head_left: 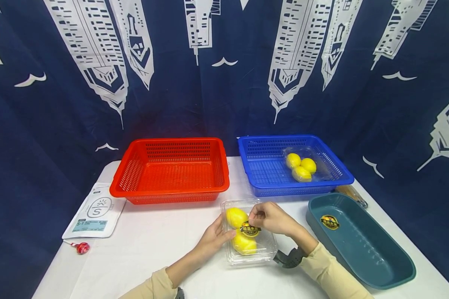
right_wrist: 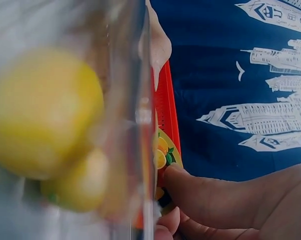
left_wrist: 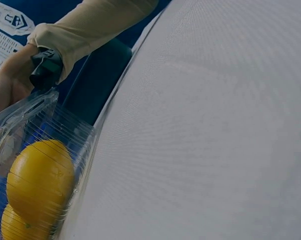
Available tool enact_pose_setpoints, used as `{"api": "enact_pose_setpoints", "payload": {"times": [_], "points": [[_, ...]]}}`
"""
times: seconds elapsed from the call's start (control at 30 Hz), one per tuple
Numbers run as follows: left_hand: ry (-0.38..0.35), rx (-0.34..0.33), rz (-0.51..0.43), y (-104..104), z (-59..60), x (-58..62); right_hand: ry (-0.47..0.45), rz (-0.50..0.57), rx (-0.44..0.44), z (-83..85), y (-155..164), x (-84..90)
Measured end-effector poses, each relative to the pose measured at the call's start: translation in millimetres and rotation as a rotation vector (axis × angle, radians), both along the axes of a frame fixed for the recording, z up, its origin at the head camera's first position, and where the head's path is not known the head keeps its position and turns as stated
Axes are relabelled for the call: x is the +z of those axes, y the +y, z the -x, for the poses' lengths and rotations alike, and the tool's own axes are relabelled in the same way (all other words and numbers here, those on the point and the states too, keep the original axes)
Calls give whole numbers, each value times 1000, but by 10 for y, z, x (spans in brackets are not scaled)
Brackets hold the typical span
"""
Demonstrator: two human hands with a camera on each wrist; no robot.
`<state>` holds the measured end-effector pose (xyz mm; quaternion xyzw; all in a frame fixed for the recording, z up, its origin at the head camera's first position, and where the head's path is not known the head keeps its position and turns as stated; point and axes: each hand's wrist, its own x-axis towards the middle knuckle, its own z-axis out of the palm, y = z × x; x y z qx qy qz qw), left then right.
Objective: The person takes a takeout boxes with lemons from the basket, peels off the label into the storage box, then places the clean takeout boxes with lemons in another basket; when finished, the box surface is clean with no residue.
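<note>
A clear plastic clamshell box (head_left: 260,251) with yellow lemons (head_left: 236,217) inside lies on the table. My left hand (head_left: 214,237) holds its left side, thumb over the lid; in the left wrist view that hand is out of sight. Over the lid is a round black and gold fruit sticker (head_left: 250,229), and my right hand (head_left: 271,218) pinches its upper edge between thumb and fingertips. The right wrist view shows the thumb on the sticker (right_wrist: 165,150), close beside the box wall. The sticker hides part of the lemons.
A red basket (head_left: 168,194) stands behind to the left. The blue basket (head_left: 295,189) at the back right holds another clear box of lemons (head_left: 301,166). At right, a teal tray (head_left: 374,245) contains a similar sticker (head_left: 329,222). A white packet (head_left: 97,211) and red lollipop (head_left: 82,248) lie at left.
</note>
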<state>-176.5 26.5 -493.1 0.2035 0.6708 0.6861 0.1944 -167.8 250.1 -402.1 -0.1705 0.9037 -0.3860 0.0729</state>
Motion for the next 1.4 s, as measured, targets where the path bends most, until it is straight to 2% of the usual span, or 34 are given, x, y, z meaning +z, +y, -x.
{"api": "enact_pose_setpoints", "payload": {"times": [1.4], "points": [[2,-1,-3,7,2,2,-2,59,20,-20,33,-35]]}}
